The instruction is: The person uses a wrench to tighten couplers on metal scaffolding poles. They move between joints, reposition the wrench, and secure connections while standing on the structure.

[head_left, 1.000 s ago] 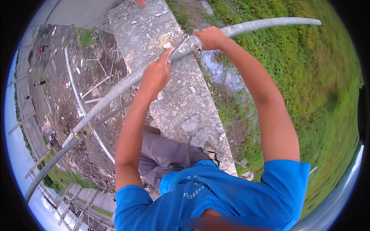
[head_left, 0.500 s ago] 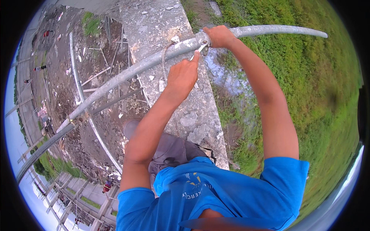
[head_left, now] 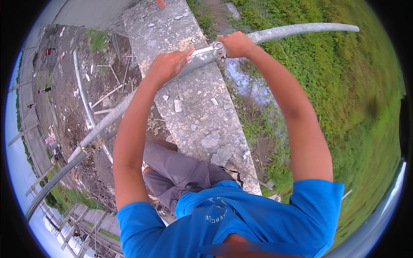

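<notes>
A grey scaffold pipe (head_left: 112, 115) slants across the view, rising to the right over a concrete ledge. A metal scaffold clamp (head_left: 222, 55) sits around it near the ledge's right edge. The ring end of a silver wrench (head_left: 205, 50) is at the clamp's bolt, and its handle lies along the pipe toward the left. My left hand (head_left: 169, 65) is closed on the handle's far end, with its fingertips on top. Just right of the clamp, my right hand (head_left: 237, 44) wraps around the pipe, its fingertips hidden behind.
My bent leg in grey trousers (head_left: 183, 170) rests by the rough concrete ledge (head_left: 202, 114), scattered with chips. Other pipes (head_left: 84, 92) cross below on the left above rubble ground. Grass (head_left: 344, 99) and a puddle (head_left: 249, 81) lie low on the right. Distant people (head_left: 45, 90) stand far left.
The wrench has swung from pointing down toward me to lying leftward along the pipe. My left hand moved left and up with it. My right hand stays by the clamp.
</notes>
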